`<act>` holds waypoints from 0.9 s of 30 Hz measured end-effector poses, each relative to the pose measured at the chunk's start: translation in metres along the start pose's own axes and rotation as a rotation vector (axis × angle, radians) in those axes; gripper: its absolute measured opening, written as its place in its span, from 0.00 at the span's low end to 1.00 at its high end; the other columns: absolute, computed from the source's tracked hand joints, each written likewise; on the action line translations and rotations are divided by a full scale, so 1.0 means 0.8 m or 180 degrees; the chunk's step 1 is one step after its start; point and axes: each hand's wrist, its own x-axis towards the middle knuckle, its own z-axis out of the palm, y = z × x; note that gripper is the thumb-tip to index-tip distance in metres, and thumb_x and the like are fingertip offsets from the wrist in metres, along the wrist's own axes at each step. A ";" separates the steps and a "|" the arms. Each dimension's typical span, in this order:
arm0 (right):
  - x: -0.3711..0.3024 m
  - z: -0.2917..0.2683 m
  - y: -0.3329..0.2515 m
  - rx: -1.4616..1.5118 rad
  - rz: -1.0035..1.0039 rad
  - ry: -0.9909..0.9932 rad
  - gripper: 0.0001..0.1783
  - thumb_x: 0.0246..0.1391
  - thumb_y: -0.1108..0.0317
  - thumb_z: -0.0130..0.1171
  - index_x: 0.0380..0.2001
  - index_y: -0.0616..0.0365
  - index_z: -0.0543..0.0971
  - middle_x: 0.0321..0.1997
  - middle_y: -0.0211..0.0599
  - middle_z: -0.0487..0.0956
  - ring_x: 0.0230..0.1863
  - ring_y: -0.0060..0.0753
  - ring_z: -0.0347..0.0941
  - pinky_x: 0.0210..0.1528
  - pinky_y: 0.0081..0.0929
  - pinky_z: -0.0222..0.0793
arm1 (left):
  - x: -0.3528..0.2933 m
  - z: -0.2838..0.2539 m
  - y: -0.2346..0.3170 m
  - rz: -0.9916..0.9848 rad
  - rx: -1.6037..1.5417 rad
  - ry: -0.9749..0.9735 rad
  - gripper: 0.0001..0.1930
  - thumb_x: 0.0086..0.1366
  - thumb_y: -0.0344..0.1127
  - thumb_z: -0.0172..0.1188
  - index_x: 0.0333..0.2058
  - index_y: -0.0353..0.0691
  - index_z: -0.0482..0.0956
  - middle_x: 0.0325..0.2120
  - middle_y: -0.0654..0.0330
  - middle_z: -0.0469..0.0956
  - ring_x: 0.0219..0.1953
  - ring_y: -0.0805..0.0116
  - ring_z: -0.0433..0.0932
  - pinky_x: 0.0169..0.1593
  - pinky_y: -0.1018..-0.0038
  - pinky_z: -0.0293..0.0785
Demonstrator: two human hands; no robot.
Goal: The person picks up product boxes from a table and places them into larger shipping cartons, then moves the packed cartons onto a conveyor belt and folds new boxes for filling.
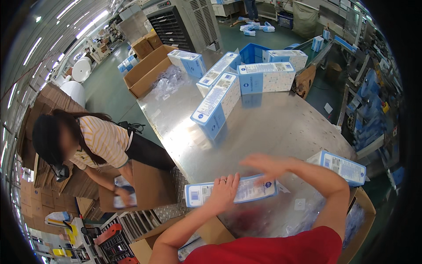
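Observation:
A long blue-and-white packaged carton (256,191) lies on its side at the near edge of the metal table. My left hand (223,193), with a ring on one finger, grips it across the middle, fingers over its upper face. Just above the carton's right end hovers my right hand (266,166), its fingers stretched out and smeared by motion. A clear film flap (282,188) sticks out from that end. Another such carton (339,167) sits beyond my right forearm at the table's right edge.
Several like cartons (267,78) stand across the metal table (281,127), near a blue crate (253,53). Crumpled clear film (169,83) lies at far left. An open cardboard box (209,233) is below my left arm. At left, a co-worker (103,138) reaches into another cardboard box (154,187).

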 end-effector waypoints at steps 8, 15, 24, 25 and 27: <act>0.295 -0.089 0.204 -0.2878 0.0181 0.1314 0.39 0.36 0.66 0.67 0.56 0.54 0.68 0.54 0.42 0.71 0.63 0.48 0.58 0.60 0.44 0.57 | 0.011 -0.002 0.005 0.0089 -0.0185 -0.0308 0.37 0.39 0.31 0.65 0.52 0.35 0.64 0.44 0.53 0.69 0.47 0.52 0.68 0.49 0.63 0.62; 0.361 -0.023 0.005 -0.1922 0.0559 -0.0639 0.47 0.28 0.52 0.73 0.57 0.52 0.68 0.52 0.46 0.73 0.57 0.49 0.67 0.56 0.46 0.60 | -0.009 0.009 -0.013 0.0002 -0.0219 0.0366 0.36 0.39 0.32 0.66 0.51 0.34 0.65 0.43 0.53 0.69 0.46 0.52 0.68 0.49 0.63 0.63; 0.167 0.004 0.080 -0.1408 0.1175 0.0805 0.55 0.16 0.59 0.75 0.55 0.61 0.64 0.52 0.55 0.72 0.53 0.55 0.69 0.55 0.40 0.65 | -0.110 -0.047 -0.017 0.0330 -0.0316 0.1314 0.34 0.37 0.26 0.63 0.49 0.39 0.67 0.39 0.55 0.71 0.43 0.50 0.70 0.43 0.59 0.66; 0.146 -0.008 0.041 -0.1457 0.1369 0.0765 0.48 0.22 0.57 0.74 0.51 0.63 0.67 0.48 0.55 0.74 0.50 0.55 0.70 0.52 0.42 0.67 | -0.143 -0.081 -0.014 0.0157 -0.0364 0.1547 0.34 0.36 0.27 0.65 0.49 0.39 0.67 0.39 0.54 0.71 0.43 0.49 0.70 0.43 0.59 0.65; 0.104 -0.009 -0.018 -0.1504 0.1422 0.1106 0.41 0.26 0.62 0.73 0.49 0.61 0.69 0.47 0.54 0.74 0.49 0.55 0.71 0.51 0.43 0.66 | -0.224 -0.136 -0.015 -0.0061 -0.0870 0.2297 0.36 0.37 0.28 0.68 0.50 0.39 0.66 0.40 0.51 0.71 0.43 0.49 0.69 0.44 0.61 0.65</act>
